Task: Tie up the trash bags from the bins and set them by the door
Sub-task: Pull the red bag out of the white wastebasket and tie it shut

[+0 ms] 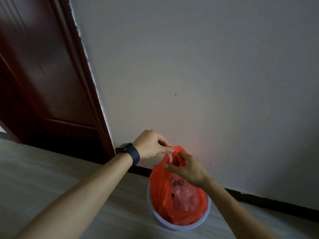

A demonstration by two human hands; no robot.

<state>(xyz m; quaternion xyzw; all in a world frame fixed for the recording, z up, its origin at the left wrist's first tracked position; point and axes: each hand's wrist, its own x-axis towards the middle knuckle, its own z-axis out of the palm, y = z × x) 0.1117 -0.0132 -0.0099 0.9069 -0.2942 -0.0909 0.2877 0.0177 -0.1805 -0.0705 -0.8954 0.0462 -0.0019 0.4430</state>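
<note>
Near the dark red door (43,75), a white bin (187,226) is standing against the wall (207,66), the orange trash bag (179,204) sitting inside it. We are gripping its handles (177,153), our left hand (151,144) pinching with thumb and fingertip, our right hand (189,169) curling its fingers round.

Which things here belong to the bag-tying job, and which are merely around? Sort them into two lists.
Job: orange bag, white bin, left hand, right hand, door.
Around: wristwatch, wall, skirting board.
</note>
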